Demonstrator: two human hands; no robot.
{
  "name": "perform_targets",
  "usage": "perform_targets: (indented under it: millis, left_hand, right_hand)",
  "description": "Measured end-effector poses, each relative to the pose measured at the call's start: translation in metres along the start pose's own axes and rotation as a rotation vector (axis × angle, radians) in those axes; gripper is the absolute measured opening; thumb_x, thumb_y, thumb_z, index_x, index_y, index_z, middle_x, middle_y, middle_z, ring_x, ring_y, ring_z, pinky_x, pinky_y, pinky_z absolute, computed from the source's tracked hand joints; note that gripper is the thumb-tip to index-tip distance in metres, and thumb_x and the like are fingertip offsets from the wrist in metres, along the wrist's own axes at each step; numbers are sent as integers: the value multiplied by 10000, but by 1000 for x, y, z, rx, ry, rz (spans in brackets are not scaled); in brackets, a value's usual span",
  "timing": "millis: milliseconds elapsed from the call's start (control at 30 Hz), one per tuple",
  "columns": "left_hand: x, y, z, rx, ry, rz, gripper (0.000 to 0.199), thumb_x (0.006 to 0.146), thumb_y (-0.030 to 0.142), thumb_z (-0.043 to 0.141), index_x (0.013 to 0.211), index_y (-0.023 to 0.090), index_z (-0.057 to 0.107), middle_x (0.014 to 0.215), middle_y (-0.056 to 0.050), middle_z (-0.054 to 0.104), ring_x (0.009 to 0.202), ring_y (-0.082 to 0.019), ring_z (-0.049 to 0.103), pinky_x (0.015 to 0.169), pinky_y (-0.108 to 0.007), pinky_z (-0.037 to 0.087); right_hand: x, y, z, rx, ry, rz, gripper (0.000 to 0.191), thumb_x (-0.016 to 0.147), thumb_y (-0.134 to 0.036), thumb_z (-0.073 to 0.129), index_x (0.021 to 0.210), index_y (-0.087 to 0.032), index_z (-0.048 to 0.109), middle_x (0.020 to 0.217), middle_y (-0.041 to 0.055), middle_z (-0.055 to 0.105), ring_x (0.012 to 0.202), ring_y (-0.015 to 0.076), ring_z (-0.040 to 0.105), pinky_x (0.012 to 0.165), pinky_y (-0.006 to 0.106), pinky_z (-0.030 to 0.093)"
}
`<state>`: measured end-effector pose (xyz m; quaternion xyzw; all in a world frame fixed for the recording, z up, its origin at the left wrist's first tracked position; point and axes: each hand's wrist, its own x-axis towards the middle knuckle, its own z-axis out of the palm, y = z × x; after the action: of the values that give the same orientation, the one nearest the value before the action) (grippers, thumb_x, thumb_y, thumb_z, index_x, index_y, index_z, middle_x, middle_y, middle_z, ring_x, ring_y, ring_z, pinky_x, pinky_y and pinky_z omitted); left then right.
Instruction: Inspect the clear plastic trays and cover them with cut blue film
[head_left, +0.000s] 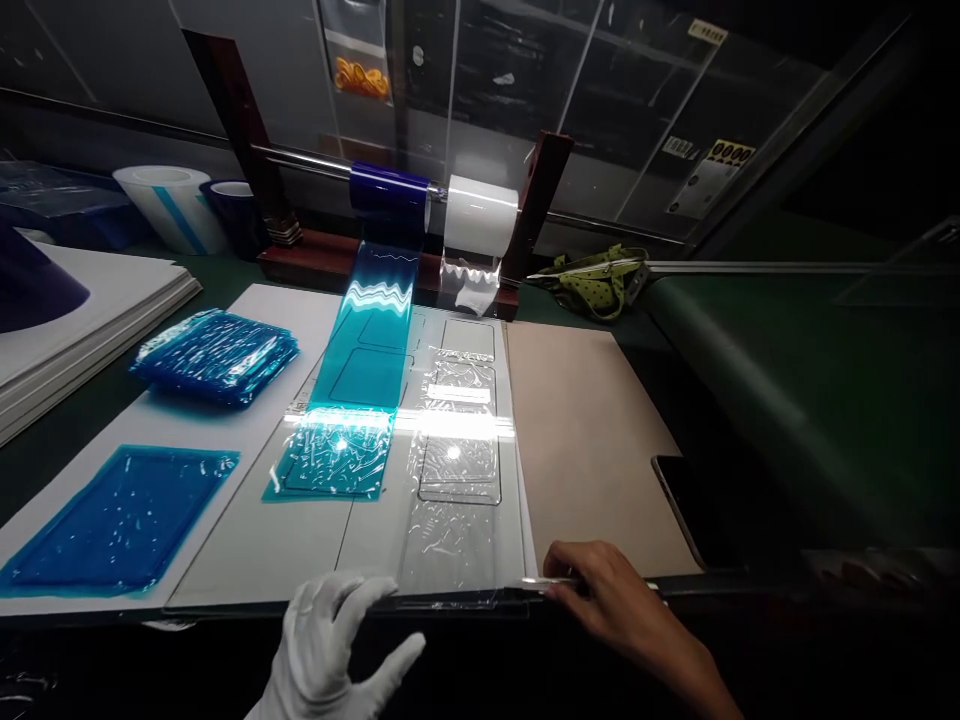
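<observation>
My left hand (337, 645), in a white glove, is at the table's front edge with thumb and fingers apart and nothing between them. Bare and pinched, my right hand (607, 600) holds a thin, shiny metallic tool (536, 582) that points left. Between the hands a strip of clear film (450, 545) runs over the front of a white board (240, 545). Blue film (360, 375) hangs from a blue roll (390, 200) and lies on the board, left of the clear strip. The clear strip leads up to a white roll (481, 215).
A stack of blue film pieces (217, 355) and a single blue sheet (120, 520) lie left. Brown board (592, 430) and a phone (690, 510) are right. Behind are a dark red roll stand (544, 190), a green patterned pouch (600, 280) and spare rolls (171, 208).
</observation>
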<state>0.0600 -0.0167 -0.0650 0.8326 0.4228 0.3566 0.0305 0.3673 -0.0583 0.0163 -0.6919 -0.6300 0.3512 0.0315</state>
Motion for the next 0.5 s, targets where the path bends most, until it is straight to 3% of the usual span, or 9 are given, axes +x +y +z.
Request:
perform_targets:
  millis: [133,267,400,500]
  left_hand:
    - [-6,7,8,47,-68,55,341,809,351,678,1079,182,558,944,-83,583,863,-224,562,782,-413,455]
    - [5,8,5,114,-63,85,345,803,304,703,1099,185,572,937,-82,563,851,-220,546,775,-399,450]
    - [22,2,-3,122,-39,160,309,826,186,685,1119,237,602,894,-37,554,805,-163,547,776,-357,418]
    - [31,-4,-12,119,-30,224,426,799,43,683,1133,301,623,871,4,554,774,-104,540,751,-303,387]
  right_hand:
    - [4,-3,8,86,-11,-65,119,908,-306,540,868,-240,631,891,3,669,909,201,601,795,302,424]
    - [4,-3,8,252,-61,-58,128,881,-364,585,904,-265,662,949,-7,675,961,198,592,798,280,438]
    - [4,2,10,345,-74,-27,185,857,-423,611,922,-263,676,976,8,670,966,204,599,798,287,453]
    - [6,6,13,366,-80,-29,208,853,-435,607,929,-255,679,994,21,674,975,214,601,811,299,462]
